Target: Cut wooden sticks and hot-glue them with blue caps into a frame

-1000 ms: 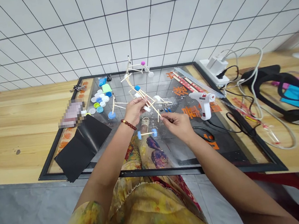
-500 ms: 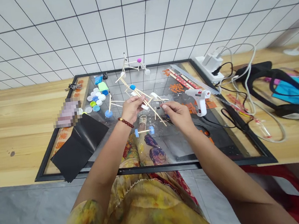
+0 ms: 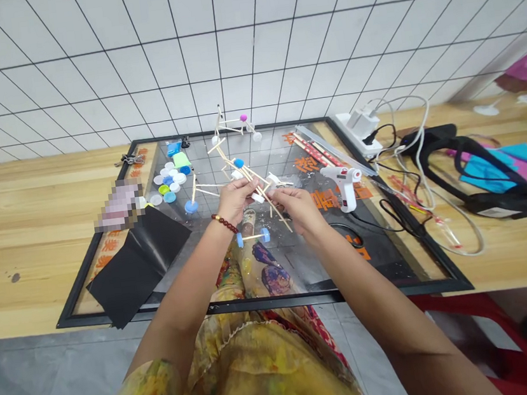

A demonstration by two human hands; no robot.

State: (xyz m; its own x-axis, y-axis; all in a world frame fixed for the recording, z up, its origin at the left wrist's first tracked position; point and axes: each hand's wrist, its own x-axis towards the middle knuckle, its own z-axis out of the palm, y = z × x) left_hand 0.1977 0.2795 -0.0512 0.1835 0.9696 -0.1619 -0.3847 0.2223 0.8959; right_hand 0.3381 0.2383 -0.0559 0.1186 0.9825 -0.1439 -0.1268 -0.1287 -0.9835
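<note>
My left hand and my right hand both hold a frame of thin wooden sticks above the glass-topped mat. A blue bottle cap sits on the frame, and a white piece lies between my hands. My right fingers pinch the sticks close to that piece. Just beyond my hands stands a stick model with a blue cap foot. A small stick axle with blue wheels lies below my left wrist. A beaded bracelet circles my left wrist.
A hot glue gun lies right of my hands. Several bottle caps lie at the mat's left, beside a black sheet. A pink-topped stick model stands at the back. Cables, a power strip and a black bag occupy the right.
My right hand has moved left, closer to my left hand, and its fingers are now by the white piece. The whole view has shifted slightly, with the table sitting lower.
</note>
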